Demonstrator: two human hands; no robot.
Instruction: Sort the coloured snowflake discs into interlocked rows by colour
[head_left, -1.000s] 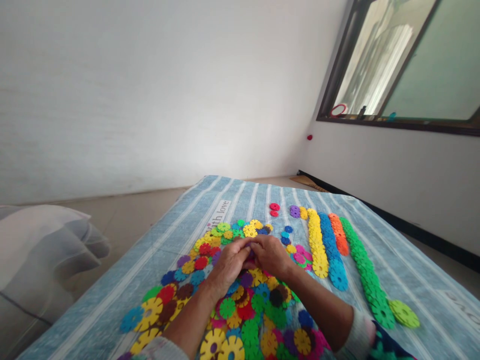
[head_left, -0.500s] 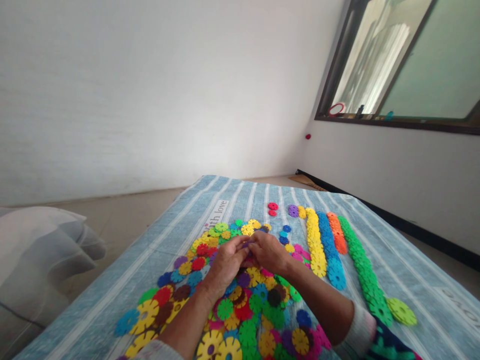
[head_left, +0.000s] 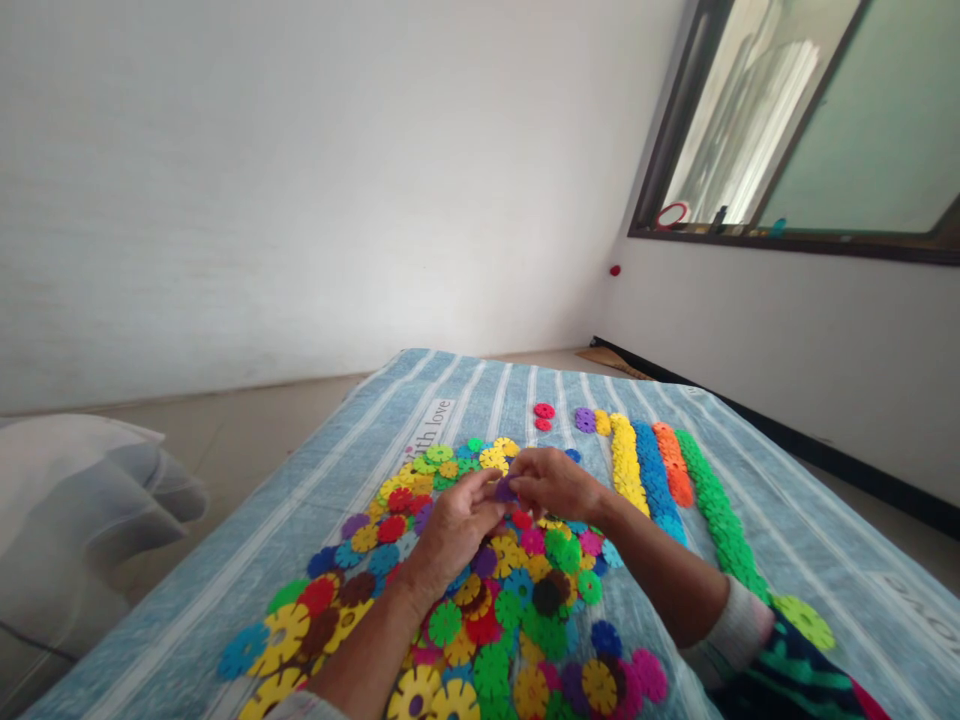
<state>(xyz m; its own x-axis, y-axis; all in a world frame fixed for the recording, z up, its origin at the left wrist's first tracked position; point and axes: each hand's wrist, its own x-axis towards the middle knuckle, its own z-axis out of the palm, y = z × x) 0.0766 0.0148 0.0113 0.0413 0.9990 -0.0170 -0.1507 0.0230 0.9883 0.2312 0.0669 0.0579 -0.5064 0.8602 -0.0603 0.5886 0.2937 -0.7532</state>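
A purple notched disc (head_left: 505, 490), a flower-shaped interlocking piece, is between my two hands above a spread of loose discs. My right hand (head_left: 553, 482) pinches it with bent fingers, palm down. My left hand (head_left: 461, 517) meets its left edge, thumb below and fingers above, closed in a loose pinch. Whether more pieces are tucked in the left fingers is hidden. Under and around both hands lie mixed discs, among them yellow (head_left: 506, 553), green (head_left: 445, 622) and red (head_left: 392, 529) ones.
Right of the pile run overlapping rows of yellow (head_left: 628, 465), blue (head_left: 654, 470), orange (head_left: 673, 462) and green discs (head_left: 724, 520). Two red discs (head_left: 544, 411) and a purple disc (head_left: 585, 420) lie farther back. Everything rests on a striped blue cloth (head_left: 337, 470); sheer fabric (head_left: 90, 500) hangs at left.
My right hand has shifted slightly right and up, with its forearm swinging right. The purple disc shows more clearly between the fingers. My left hand has barely moved.
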